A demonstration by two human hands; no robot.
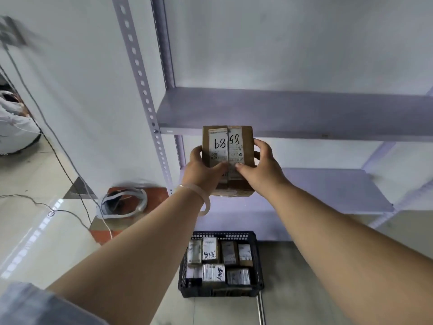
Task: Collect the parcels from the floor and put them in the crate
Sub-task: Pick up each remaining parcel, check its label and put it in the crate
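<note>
Filling the background, the grey metal shelving rack (304, 109) stands against the wall with its boards bare. Below it on the floor sits the black plastic crate (220, 292), packed with a layer of small labelled parcels (214, 273).

The cardboard parcel (226, 141) in hand is held high in front of the middle shelf's edge, well above the crate. Its white label, with handwritten digits, faces the camera. The left hand (201, 170) grips its left side and the right hand (262, 165) its right side. Both thumbs press on the label face and the fingers wrap behind.

The step in hand looks like carrying this box down to the crate. It would go best with both hands on the box and the box held level. It should come straight down and be set flat on the packed parcels, since little open floor shows inside. A pale bangle (199, 193) circles the left wrist.
</note>
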